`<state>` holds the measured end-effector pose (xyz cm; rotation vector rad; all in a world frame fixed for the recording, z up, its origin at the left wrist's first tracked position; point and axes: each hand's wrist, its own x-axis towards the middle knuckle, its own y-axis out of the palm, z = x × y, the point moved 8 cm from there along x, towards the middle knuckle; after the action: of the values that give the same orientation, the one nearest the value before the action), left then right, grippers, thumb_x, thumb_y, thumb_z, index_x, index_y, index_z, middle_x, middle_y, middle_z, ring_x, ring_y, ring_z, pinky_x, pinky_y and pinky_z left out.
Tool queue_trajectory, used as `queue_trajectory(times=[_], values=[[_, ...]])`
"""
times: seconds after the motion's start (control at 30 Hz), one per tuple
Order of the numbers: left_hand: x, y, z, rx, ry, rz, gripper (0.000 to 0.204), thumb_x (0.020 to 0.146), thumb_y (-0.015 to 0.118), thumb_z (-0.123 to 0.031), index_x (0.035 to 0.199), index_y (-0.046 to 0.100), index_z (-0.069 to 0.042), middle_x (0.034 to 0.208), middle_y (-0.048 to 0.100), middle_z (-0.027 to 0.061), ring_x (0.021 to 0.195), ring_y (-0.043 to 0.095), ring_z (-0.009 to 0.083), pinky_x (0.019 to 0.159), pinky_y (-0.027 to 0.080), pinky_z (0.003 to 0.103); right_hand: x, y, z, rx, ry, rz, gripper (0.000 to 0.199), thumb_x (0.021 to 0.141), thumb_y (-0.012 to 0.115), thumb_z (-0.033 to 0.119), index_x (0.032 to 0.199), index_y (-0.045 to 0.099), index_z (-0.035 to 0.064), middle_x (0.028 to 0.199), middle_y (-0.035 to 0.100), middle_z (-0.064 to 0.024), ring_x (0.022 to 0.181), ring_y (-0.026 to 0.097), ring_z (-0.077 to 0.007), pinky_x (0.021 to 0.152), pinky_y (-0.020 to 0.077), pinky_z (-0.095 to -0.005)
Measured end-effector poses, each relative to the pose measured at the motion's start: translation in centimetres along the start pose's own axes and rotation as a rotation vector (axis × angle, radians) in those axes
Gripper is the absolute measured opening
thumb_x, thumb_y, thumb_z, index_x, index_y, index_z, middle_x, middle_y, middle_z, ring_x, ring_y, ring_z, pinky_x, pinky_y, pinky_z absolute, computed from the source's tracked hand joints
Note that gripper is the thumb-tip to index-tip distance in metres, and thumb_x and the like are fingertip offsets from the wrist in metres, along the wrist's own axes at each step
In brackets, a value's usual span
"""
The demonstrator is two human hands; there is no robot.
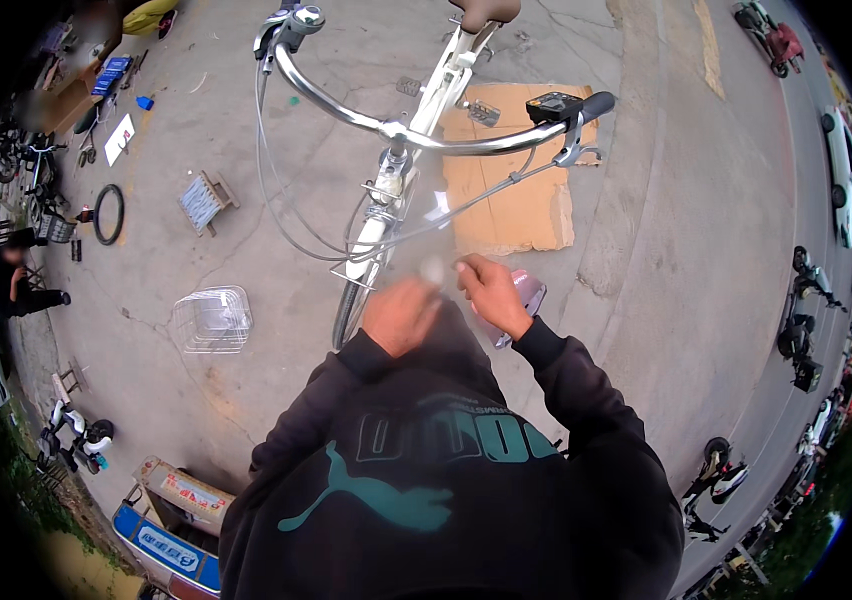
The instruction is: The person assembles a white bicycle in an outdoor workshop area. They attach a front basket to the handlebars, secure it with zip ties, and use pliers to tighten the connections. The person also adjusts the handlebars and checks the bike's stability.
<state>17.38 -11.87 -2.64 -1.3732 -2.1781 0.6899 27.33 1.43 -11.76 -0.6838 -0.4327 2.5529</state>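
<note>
Out on the grey concrete pavement (646, 300), a white bicycle (426, 110) stands directly ahead of the person, front wheel (349, 312) nearest, chrome handlebar (416, 135) curving across the upper view with a black grip and small display at its right end. Beyond the frame lies a flat sheet of brown cardboard (511, 190); to the left, a wire basket (212, 320) sits on the ground, well apart from the bike, with a loose tyre (109, 214) and a small wooden stool (205, 200) farther off. Both hands meet just below the head tube, close to the brake cables (286, 220). Left hand (399, 316) is motion-blurred; whether its fingers are spread or closed cannot be told. Right hand (492, 292) is sharper: fingers curled inward, tips pressed together as if pinching a small pale part (433, 268) held between the two hands; what that part is cannot be told. A pinkish object (526, 296) shows just behind the right wrist, partly hidden. Judgement on technique: the small part is best kept low and near the body, one hand steadying while the other works; grip should be firm at the tips. Risk noted: if the piece drops, it may roll under the wheel. Cables hang slack nearby; hands should stay clear of them.
</note>
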Motion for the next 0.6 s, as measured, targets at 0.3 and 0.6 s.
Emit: queue_trajectory(times=[0.3,0.6], values=[[7.5,0.4,0.1,-0.647,-0.311,0.134,0.022,0.093,0.057,-0.014,0.107,0.058,0.003,0.095,0.065,0.0129,0.081,0.065,0.0189,0.070,0.052,0.030,-3.2,-8.8,8.7,-0.015,-0.116,-0.069,0.021,0.095,0.050,0.017,0.103,0.061,0.0007,0.078,0.062,-0.0162,0.072,0.061,-0.0267,0.067,0.0472,-0.0370],[13.3,2.7,-8.4,-0.597,-0.036,0.443,0.036,0.094,0.056,-0.016,0.124,0.049,0.003,0.111,0.062,0.0176,0.097,0.064,0.0238,0.081,0.052,0.034,-3.3,-25.1,10.0,0.093,-0.230,-0.481,0.025,0.102,0.048,0.020,0.109,0.060,-0.0011,0.070,0.057,-0.0025,0.062,0.051,-0.0078,0.057,0.0431,-0.0225]])
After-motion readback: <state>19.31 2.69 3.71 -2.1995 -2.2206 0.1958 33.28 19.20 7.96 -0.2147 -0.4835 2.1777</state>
